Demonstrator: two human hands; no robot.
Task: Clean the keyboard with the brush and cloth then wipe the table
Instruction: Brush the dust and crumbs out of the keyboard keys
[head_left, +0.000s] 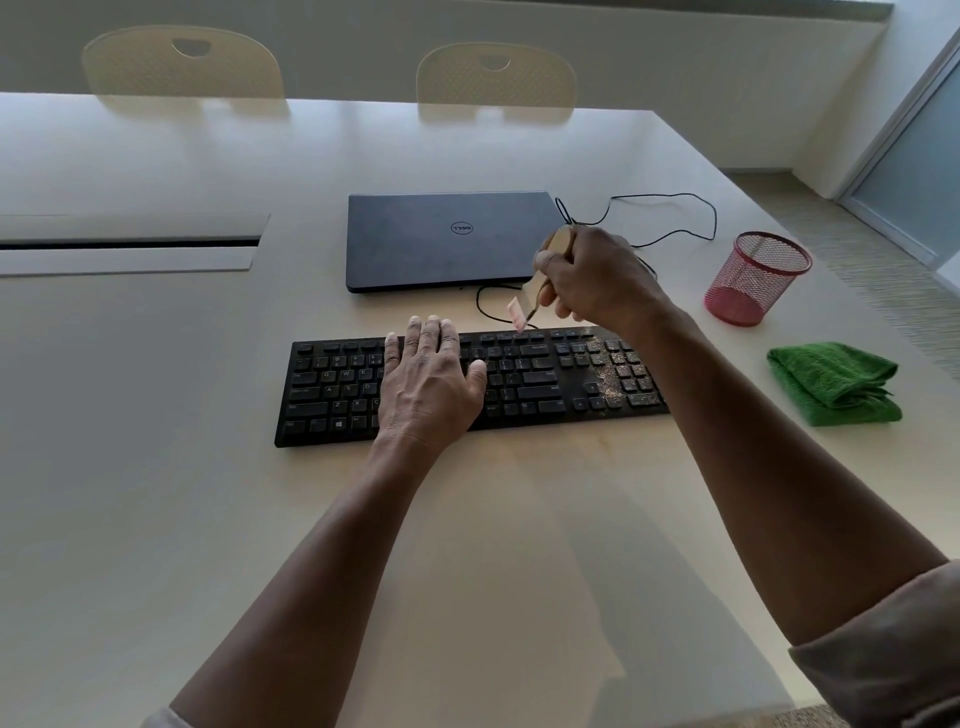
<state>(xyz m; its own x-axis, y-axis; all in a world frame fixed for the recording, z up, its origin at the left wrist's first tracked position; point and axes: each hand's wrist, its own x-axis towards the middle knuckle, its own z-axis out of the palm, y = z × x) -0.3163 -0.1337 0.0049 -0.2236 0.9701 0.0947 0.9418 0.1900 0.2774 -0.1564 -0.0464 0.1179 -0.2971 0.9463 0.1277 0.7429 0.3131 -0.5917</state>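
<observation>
We look down from the person's head at a pale table (156, 415). At the far left, a long cable slot (130, 242) is cut into the tabletop. Moving right, a black keyboard (332, 389) lies flat near the middle of the table. The left hand (428, 382) rests palm down on its central keys, fingers straight and spread, holding nothing. Behind the keyboard sits a closed dark laptop (447, 241). A thin black cable (670, 208) loops on the table to the right of the laptop.

Further right, the right hand (597, 275) is raised above the keyboard's back edge, fingers curled round the wooden handle of a small brush (535, 293). The brush points down and left, its pale bristles touching or just above the top row of keys; we cannot tell which. Tan crumbs (605, 371) are scattered over the number pad at the keyboard's right end.

Right of the keyboard, a red mesh cup (756, 280) stands upright on the table, and nearer to us a folded green cloth (834, 382) lies beside the keyboard, apart from it. Two pale chairs (496, 78) stand at the table's far side.
</observation>
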